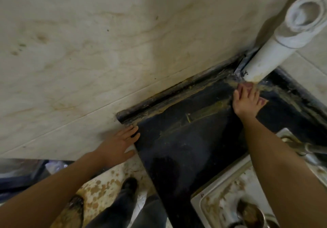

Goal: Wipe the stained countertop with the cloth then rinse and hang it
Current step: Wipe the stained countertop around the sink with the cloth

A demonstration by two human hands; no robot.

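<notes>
Cloth [244,86] under spread right hand [247,103] on countertop [185,149]; left hand [119,145] flat on wall [88,64].

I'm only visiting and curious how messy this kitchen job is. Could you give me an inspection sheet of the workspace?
Surface: dark countertop, with yellow-brown stains smeared along its back edge.
Job's things: pinkish cloth at the back corner, under the right hand.
Clutter: stained sink with a metal bowl inside; faucet beside it.
Hands: right hand presses spread fingers on the cloth; left hand rests flat at the countertop's left edge.
Cables: nothing seen.
Surroundings: marked beige wall tiles, white pipe in the corner, spotted floor below.
</notes>
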